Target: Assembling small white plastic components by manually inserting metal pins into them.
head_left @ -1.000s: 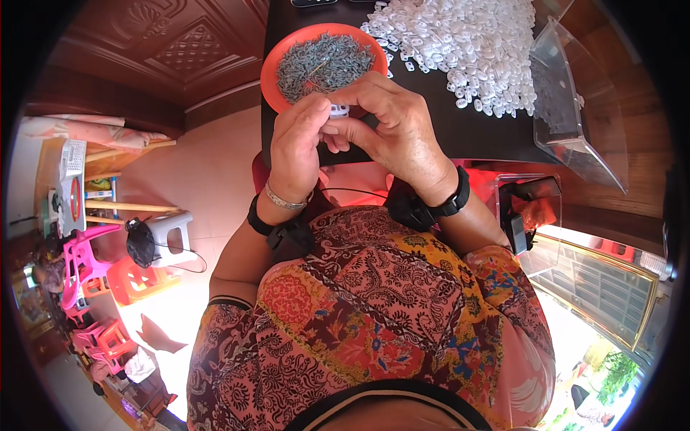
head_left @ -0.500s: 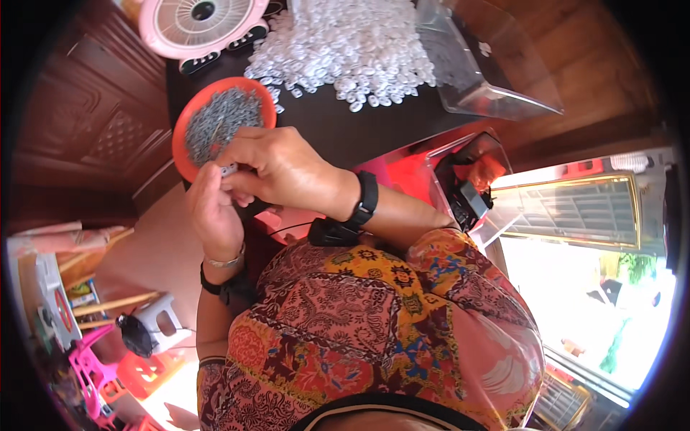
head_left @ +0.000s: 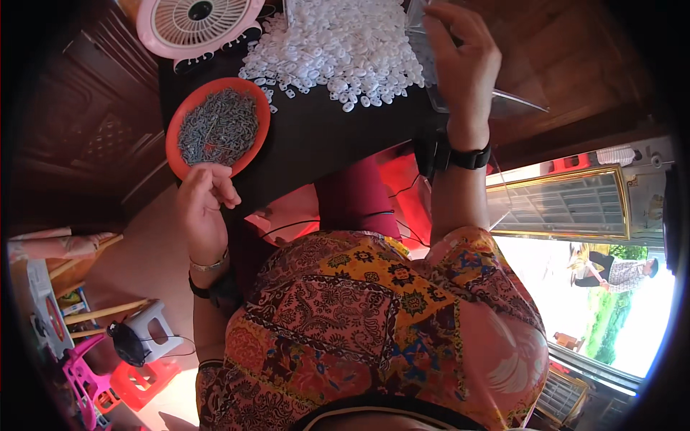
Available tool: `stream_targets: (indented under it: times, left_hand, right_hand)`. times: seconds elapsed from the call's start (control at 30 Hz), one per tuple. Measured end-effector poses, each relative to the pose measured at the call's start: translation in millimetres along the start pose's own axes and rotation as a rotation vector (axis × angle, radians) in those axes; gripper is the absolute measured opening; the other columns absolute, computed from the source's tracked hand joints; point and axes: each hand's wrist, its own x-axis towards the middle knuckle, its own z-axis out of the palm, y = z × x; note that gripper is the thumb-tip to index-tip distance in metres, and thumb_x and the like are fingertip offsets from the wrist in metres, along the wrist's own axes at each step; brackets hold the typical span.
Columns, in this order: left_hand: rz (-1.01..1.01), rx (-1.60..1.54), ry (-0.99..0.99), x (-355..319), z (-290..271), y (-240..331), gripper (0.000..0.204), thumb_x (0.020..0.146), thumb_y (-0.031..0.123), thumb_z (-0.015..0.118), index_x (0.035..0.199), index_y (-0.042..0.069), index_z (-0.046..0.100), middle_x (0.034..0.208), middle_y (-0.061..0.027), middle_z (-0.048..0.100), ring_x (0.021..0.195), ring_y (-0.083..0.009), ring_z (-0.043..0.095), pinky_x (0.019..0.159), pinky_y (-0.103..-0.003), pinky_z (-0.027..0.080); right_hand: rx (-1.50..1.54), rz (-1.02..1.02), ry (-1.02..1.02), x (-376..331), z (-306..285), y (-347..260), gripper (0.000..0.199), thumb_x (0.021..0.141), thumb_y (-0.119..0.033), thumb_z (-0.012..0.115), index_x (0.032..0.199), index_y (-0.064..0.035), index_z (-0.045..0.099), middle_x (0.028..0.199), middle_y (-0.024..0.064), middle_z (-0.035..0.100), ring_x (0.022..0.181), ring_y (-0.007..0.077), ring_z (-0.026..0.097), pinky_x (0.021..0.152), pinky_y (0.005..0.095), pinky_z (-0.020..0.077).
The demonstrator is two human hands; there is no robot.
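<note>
My left hand (head_left: 203, 203) is at the near rim of an orange bowl (head_left: 253, 147) full of small grey metal pieces, its fingers curled together; nothing shows between them. My right hand (head_left: 460, 61) reaches far forward on the right. Its fingers are spread over the edge of a clear plastic container (head_left: 503, 104). Between the hands, a big heap of small white plastic parts (head_left: 338, 50) lies on the black tabletop (head_left: 323, 136). Each wrist wears a black band.
A pink round fan (head_left: 198, 21) stands at the table's far left. Dark wooden panels flank the table. A white stool (head_left: 154, 327), pink and red plastic items and sticks are on the floor at lower left. Another person stands outdoors at far right.
My hands, joined together near the bowl before, have separated. The right hand has moved up and right to the clear container; the left has stayed by the bowl's rim.
</note>
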Motion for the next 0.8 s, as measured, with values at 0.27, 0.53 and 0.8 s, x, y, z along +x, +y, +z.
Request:
stream_targets:
  times: [0.27,0.53,0.8]
  left_hand:
    - [-0.036,0.032,0.031,-9.5,-12.2,-1.7,0.032,0.095,0.027,0.042,0.092,0.001,0.059,0.066,-0.0039,0.052,0.059,-0.0121,0.051,0.057,-0.024,0.037]
    - [-0.075,0.023,0.026,-11.1,-13.5,-8.4,0.031,0.096,0.025,0.040,0.092,0.000,0.058,0.066,-0.0043,0.052,0.059,-0.0126,0.051,0.056,-0.024,0.037]
    - [-0.082,0.090,0.074,-20.0,-19.5,-4.0,0.031,0.095,0.025,0.039,0.092,0.000,0.058,0.066,-0.0044,0.050,0.058,-0.0129,0.050,0.055,-0.024,0.037]
  right_hand:
    - [-0.191,0.111,-0.888,-79.7,34.5,-0.4,0.019,0.078,-0.027,0.065,0.087,-0.0109,0.068,0.083,0.0062,0.067,0.079,0.0271,0.064,0.068,0.0381,0.0497]
    - [-0.181,0.021,-0.789,-106.7,66.9,0.5,0.016,0.080,-0.025,0.065,0.089,-0.0115,0.067,0.085,0.0069,0.066,0.078,0.0283,0.064,0.066,0.0389,0.0502]
    - [-0.091,-0.005,-0.833,-88.7,90.5,-12.1,0.013,0.082,-0.022,0.061,0.089,-0.0131,0.068,0.087,0.0091,0.066,0.079,0.0299,0.064,0.069,0.0403,0.0511]
